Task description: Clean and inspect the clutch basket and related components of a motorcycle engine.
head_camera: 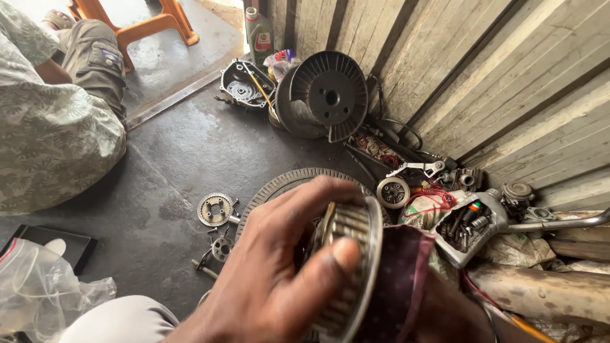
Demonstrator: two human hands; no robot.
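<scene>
**Round metal clutch part gripped over a greasy workshop floor**

In the lower middle of the frame the left hand (273, 279) is clasped around a round, ribbed metal clutch drum (352, 254), thumb across its front edge and fingers curled over its top. The drum is held on edge, its shiny rim facing right. Pressed against the drum's right side is a dark maroon dotted cloth (397, 279). The right hand (445, 314) is mostly hidden under that cloth at the lower right of the frame; whether it is closed on the cloth or the drum cannot be told.

Just behind the hands lies a large flat toothed metal ring (279, 184) on the dark concrete floor (171, 165). Left of it sit a small round sprocket-like metal plate (215, 209) and loose bolts. In the upper middle, a big black finned metal fan wheel (327, 95) leans against a corrugated metal wall (483, 63), with a black engine cover (244, 82) and a green oil bottle (257, 28) beside it. At right, a grey handlebar housing (473, 232) with red wires lies among small parts. Another person in a pale patterned shirt (51, 127) sits at the upper left. A crumpled clear plastic bag (38, 286) lies at the lower left.
</scene>
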